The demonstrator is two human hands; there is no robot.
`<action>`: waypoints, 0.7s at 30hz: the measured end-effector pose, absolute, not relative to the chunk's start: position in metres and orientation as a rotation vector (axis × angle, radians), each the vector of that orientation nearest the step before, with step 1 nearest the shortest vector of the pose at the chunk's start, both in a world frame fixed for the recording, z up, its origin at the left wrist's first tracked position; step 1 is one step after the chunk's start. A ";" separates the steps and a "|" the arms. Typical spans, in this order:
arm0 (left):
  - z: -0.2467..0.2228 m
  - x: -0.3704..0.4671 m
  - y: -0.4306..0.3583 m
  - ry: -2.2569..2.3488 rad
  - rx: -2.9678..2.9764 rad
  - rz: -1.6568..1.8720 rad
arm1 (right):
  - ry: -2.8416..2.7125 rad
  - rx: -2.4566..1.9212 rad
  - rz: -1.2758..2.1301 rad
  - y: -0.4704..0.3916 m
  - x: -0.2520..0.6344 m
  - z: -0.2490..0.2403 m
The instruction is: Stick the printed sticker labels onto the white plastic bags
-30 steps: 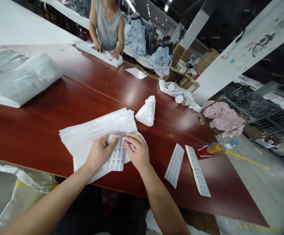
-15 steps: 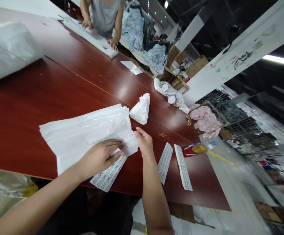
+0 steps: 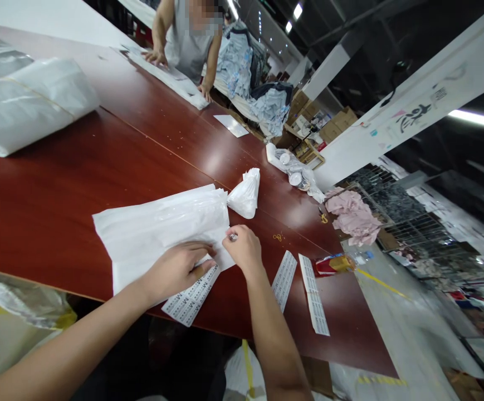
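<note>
A stack of white plastic bags (image 3: 162, 223) lies spread on the red-brown table in front of me. My left hand (image 3: 181, 270) rests over the stack's near right part, its thumb closed on a sheet of stickers (image 3: 191, 298) printed with the letter M. At the stack's right edge, my right hand (image 3: 245, 249) is curled in a pinch. A small printed sticker (image 3: 233, 236) shows between its fingers. Just beyond stands a crumpled white plastic bundle (image 3: 245, 194).
Two more sticker sheets (image 3: 284, 280) lie to the right, near a drink bottle (image 3: 346, 262). A large folded plastic pack (image 3: 37, 103) sits at the left. Across the table (image 3: 49, 223), a person in a grey top (image 3: 187, 50) handles flat white material. Scissors (image 3: 323, 217) lie near the far edge.
My right hand has drawn its fingers in, and the small sticker that was on the bag's edge now shows at its fingertips. The view has shifted slightly; my left hand stays on the sheet.
</note>
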State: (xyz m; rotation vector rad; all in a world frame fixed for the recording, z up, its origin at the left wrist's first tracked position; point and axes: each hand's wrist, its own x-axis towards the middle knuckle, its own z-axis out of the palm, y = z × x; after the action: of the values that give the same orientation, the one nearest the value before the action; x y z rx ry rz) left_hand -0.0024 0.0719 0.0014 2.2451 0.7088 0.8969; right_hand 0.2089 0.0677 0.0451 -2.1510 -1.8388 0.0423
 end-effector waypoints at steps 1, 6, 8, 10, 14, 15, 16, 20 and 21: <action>0.001 -0.003 0.072 0.708 2.245 0.903 | -1.944 -2.167 0.007 0.072 0.211 0.051; -0.002 0.000 0.065 0.530 2.408 0.898 | -2.567 -1.829 -0.023 0.092 0.220 0.083; -0.002 0.003 0.060 0.478 2.460 0.884 | -2.718 -1.698 0.002 0.098 0.208 0.086; -0.002 0.006 0.055 0.517 2.471 0.845 | -2.862 -1.511 -0.005 0.105 0.182 0.080; -0.006 0.008 0.047 0.619 2.463 0.769 | -2.991 -0.928 -0.071 0.116 0.105 0.054; -0.006 0.008 0.046 0.599 2.470 0.790 | -2.943 -0.885 -0.054 0.119 0.089 0.051; -0.006 0.007 0.046 0.555 2.477 0.824 | -2.855 -0.926 -0.002 0.121 0.077 0.050; -0.002 0.002 0.050 0.457 2.404 0.987 | -2.143 -1.329 0.348 0.118 0.091 0.072; -0.001 0.001 0.052 0.510 2.353 1.039 | -1.965 -1.386 0.411 0.110 0.107 0.080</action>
State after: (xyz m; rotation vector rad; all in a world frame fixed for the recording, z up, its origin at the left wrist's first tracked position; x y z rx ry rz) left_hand 0.0015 0.0516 -0.0008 2.3532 0.5098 1.0388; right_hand 0.1069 0.1103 0.0802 -1.3857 -1.9650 0.4115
